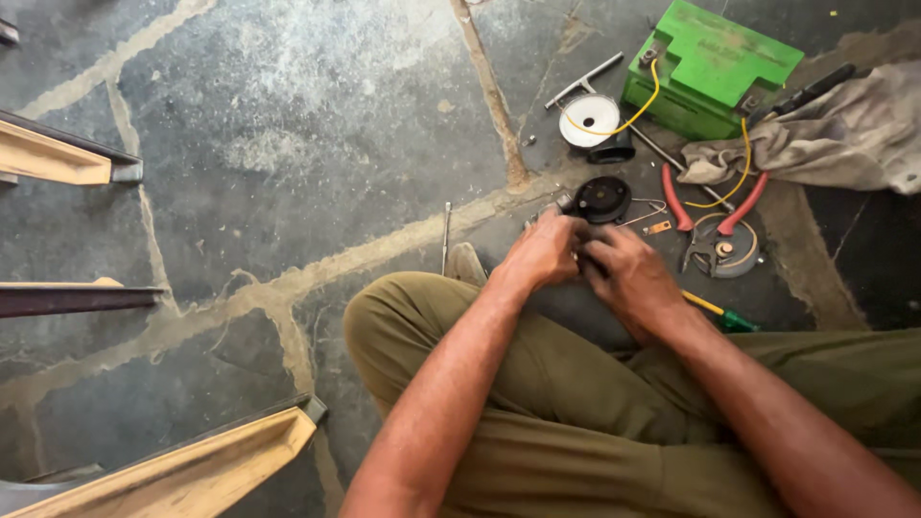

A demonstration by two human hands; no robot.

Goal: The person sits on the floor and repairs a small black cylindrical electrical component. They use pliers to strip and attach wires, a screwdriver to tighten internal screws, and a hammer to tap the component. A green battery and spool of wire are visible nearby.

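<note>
Head view: left hand [545, 251] and right hand [625, 271] meet, both grips clenched on a small part hidden between the fingers, just beside the round black component [601, 199] on the stone floor [288, 144]. Judged a close fitting step; the next move calls for fine fingertip control. Red-handled pliers [712, 216] and green battery [710, 67] lie near.

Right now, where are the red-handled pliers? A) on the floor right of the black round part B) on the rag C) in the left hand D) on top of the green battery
A: the red-handled pliers lie on the stone floor, right of the black round part, in neither hand.
</note>
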